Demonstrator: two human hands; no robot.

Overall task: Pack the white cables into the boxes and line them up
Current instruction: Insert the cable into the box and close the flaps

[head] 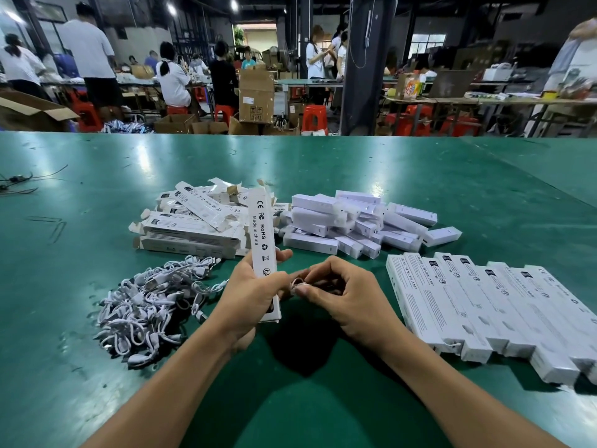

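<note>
My left hand point(248, 295) grips a long white box point(262, 240) upright, its printed back facing me, lower end near my palm. My right hand point(342, 295) pinches a small coiled white cable point(298, 286) right beside the box's lower part. A heap of bundled white cables point(151, 302) lies on the green table to the left. Behind it sits a loose pile of open white boxes point(190, 221). On the right, several packed boxes point(484, 312) lie side by side in a row.
A pile of white inner sleeves or trays point(361, 221) sits at centre right behind my hands. Thin dark wires point(19, 184) lie at the far left of the green table point(323, 163). Beyond the table edge are people, cardboard cartons and red stools.
</note>
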